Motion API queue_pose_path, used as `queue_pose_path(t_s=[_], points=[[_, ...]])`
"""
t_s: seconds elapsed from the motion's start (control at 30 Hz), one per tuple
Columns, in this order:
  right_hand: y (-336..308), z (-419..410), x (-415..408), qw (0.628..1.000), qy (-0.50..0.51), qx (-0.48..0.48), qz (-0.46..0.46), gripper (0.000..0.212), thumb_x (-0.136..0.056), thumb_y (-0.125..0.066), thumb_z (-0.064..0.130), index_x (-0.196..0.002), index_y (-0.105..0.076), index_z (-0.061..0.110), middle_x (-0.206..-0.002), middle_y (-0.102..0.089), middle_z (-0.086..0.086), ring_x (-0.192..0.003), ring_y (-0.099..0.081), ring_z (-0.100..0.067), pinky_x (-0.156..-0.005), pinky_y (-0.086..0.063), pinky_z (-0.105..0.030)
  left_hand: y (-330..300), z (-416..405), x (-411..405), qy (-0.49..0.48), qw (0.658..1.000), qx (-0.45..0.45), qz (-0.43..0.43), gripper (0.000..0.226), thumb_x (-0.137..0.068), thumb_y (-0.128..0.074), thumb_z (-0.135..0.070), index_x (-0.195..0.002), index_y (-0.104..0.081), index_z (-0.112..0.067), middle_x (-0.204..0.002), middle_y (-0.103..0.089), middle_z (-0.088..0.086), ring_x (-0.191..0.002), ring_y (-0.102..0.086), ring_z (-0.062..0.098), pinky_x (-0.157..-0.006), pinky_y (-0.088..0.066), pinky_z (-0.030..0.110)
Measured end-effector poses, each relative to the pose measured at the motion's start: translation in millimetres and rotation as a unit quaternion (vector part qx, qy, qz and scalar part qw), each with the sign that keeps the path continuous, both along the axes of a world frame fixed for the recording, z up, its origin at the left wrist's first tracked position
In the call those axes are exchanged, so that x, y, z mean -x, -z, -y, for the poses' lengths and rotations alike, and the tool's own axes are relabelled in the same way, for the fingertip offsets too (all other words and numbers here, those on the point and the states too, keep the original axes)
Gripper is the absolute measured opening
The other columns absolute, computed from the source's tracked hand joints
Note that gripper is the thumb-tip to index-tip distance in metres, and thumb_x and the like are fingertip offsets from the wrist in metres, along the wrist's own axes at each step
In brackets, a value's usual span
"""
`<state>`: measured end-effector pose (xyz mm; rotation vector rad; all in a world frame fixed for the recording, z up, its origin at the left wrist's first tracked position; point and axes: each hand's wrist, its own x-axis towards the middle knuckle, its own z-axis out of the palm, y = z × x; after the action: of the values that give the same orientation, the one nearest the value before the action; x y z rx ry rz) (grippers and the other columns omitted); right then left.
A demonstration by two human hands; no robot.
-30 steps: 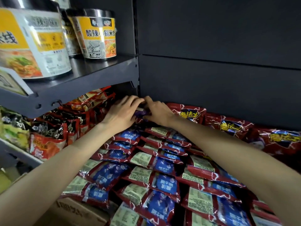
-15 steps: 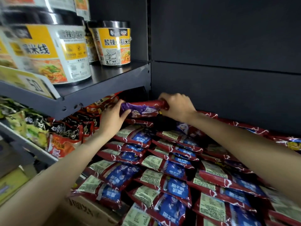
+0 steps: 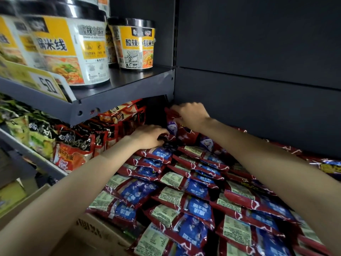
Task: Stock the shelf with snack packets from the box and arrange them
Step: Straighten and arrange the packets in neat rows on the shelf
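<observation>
Here, right hand (image 3: 191, 115) pinching packet (image 3: 181, 133) top

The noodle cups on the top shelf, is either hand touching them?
No, both hands are lower down at the red packets: the right hand grips a packet and the left hand rests beside it, below the cups.

We see a dim aisle lit from above and behind us. The dark back panel (image 3: 258, 52) swallows most light. Glare streaks the noodle tub lids (image 3: 77, 10), and those tubs smear with motion blur at upper left. Red snack packets (image 3: 193, 196) glint softly. Wide-angle bending stretches both forearms toward the lower corners.
</observation>
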<state>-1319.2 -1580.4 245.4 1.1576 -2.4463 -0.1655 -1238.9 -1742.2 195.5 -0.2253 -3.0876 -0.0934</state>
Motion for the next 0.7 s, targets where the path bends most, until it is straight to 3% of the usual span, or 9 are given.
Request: queue_pose_path(t_s=[0.13,0.2,0.27,0.43,0.57,0.7], points=[[11.9,-5.6,8.6,0.998,0.009,-0.046,0.040,0.073,-0.092,-0.054,0.043,-0.150,-0.012,0.025,-0.109,-0.065,-0.011,-0.100,-0.063,-0.032,-0.078,-0.050,-0.038,1.0,-5.0,12.7,0.035,0.999,0.018,0.012,0.037,-0.095,-0.051,-0.029,-0.132,-0.051,-0.030,-0.135,-0.053,-0.004,-0.117,-0.053,0.019,-0.091,-0.043,0.030],[13.5,-17.1,6.8,0.991,-0.011,-0.071,0.116,0.089,-0.088,-0.062,0.037,-0.151,0.000,0.030,-0.105,-0.063,-0.010,-0.096,-0.062,-0.030,-0.076,-0.047,-0.034,2.6,-2.0,14.2,0.059,0.998,0.030,0.010,0.035,-0.096,-0.049,-0.029,-0.131,-0.052,-0.027,-0.133,-0.056,-0.002,-0.116,-0.054,0.019,-0.096,-0.044,0.035],[12.7,-23.2,4.7,0.985,-0.024,-0.065,0.157,0.092,-0.087,-0.063,0.026,-0.150,0.004,0.034,-0.101,-0.062,-0.010,-0.092,-0.061,-0.029,-0.074,-0.043,-0.032,2.4,2.7,9.6,0.092,0.995,0.039,-0.001,0.034,-0.097,-0.049,-0.030,-0.129,-0.055,-0.022,-0.130,-0.058,-0.003,-0.116,-0.055,0.018,-0.097,-0.043,0.036],[9.9,-14.8,10.0,0.995,-0.036,0.026,0.091,0.072,-0.087,-0.060,0.015,-0.146,-0.020,0.029,-0.114,-0.061,-0.010,-0.097,-0.061,-0.033,-0.078,-0.047,-0.039,1.8,1.1,-14.4,0.172,0.981,0.083,-0.020,0.033,-0.098,-0.045,-0.032,-0.123,-0.059,-0.016,-0.121,-0.061,-0.004,-0.109,-0.057,0.016,-0.094,-0.044,0.033],[21.1,-4.3,12.6,0.993,-0.008,-0.061,0.105,0.057,-0.091,-0.057,0.020,-0.143,-0.033,0.027,-0.123,-0.058,-0.012,-0.108,-0.058,-0.033,-0.087,-0.049,-0.041,-0.9,0.5,-16.9,0.165,0.983,0.078,-0.031,0.035,-0.098,-0.044,-0.034,-0.126,-0.056,-0.015,-0.125,-0.060,-0.002,-0.110,-0.057,0.018,-0.094,-0.046,0.035],[24.3,-8.3,16.0,0.997,0.004,-0.058,-0.050,0.056,-0.090,-0.057,0.017,-0.142,-0.035,0.019,-0.124,-0.055,-0.010,-0.110,-0.054,-0.029,-0.093,-0.043,-0.037,0.7,-6.8,-12.4,0.139,0.985,0.078,-0.066,0.037,-0.097,-0.048,-0.033,-0.130,-0.054,-0.017,-0.129,-0.058,0.000,-0.111,-0.058,0.020,-0.091,-0.048,0.036]])
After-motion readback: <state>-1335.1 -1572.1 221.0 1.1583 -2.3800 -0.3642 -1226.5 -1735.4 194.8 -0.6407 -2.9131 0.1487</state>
